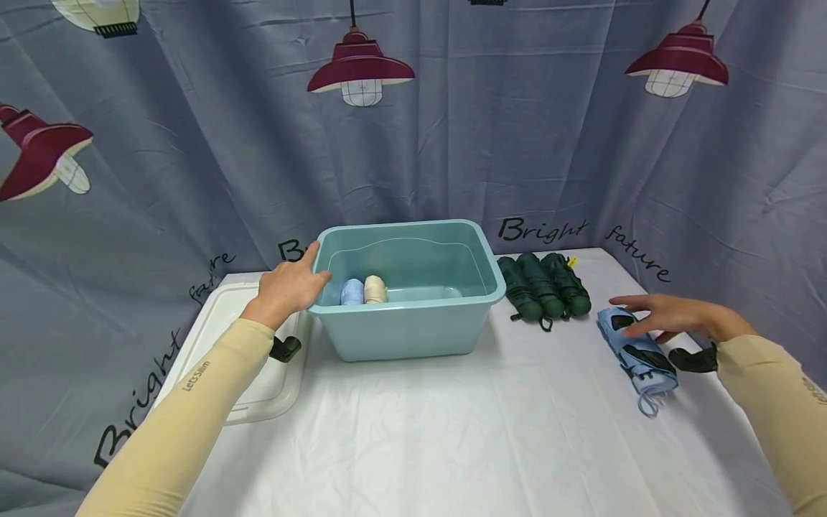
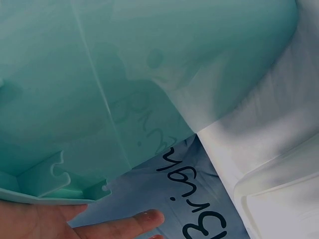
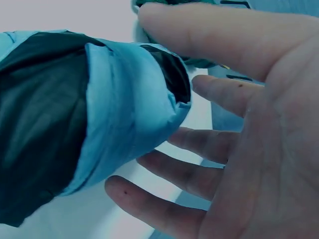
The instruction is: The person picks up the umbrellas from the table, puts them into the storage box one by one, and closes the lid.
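Observation:
On the left side of a teal plastic bin (image 1: 400,334), my left hand (image 1: 293,287) holds the rim, with the thumb over the edge and the other fingers outside. The left wrist view shows an extended finger (image 2: 129,225) beside the bin's outer wall. My right hand (image 1: 678,316) hovers over a light blue folded umbrella (image 1: 636,352) with black patches and a loose cord at its near end. In the right wrist view its fingers (image 3: 149,199) are spread around the umbrella's end, not closed on it. A light blue roll (image 1: 352,292) and a cream roll (image 1: 375,289) stand inside the bin.
Three dark green folded umbrellas (image 1: 543,287) lie side by side right of the bin. A white lid (image 1: 271,402) lies flat at the left, partly under my left arm. Behind the white-covered table (image 1: 465,445) hangs a grey-blue printed curtain (image 1: 452,143).

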The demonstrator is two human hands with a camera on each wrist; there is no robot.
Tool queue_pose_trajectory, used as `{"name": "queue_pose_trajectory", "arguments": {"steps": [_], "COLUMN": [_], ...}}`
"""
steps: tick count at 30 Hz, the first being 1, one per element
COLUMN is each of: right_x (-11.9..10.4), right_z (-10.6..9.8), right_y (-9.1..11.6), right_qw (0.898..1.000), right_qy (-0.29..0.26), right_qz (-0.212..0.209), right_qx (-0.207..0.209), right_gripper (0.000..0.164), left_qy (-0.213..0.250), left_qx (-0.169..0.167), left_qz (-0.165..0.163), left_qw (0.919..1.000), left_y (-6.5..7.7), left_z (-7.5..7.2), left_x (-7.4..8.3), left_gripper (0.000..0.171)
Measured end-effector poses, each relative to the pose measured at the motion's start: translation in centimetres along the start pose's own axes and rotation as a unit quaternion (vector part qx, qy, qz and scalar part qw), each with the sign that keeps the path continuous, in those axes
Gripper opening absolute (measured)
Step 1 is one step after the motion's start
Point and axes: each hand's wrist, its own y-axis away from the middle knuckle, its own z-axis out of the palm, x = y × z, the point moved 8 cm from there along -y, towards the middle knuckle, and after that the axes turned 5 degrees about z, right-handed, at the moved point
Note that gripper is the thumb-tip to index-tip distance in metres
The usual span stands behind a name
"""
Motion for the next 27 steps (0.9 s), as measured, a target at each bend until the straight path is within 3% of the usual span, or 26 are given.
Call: {"name": "queue_pose_trajectory", "arguments": {"steps": [11,20,27], "right_x": [0.4,0.5,0.5], "right_z": [0.6,1.1,1.1], "right_y": [-0.5,-0.4,-0.8], "right_qw": [1.0,0.999,0.998], "right_qy": [0.021,0.029,0.039], "right_qz": [0.005,0.044,0.028], "right_qx": [0.008,0.012,0.033], "right_gripper": [0.089,0.093,0.09], "left_qy": [-0.002,0.0,0.0], "left_qx": [-0.002,0.001,0.0], "left_qz": [-0.002,-0.002,-0.002], "left_qw": [1.0,1.0,1.0], "left_y": [0.0,0.1,0.1], "left_z": [0.0,0.0,0.0], "left_x": [0.0,0.0,0.0], "left_gripper": [0.077,0.077,0.077]}}
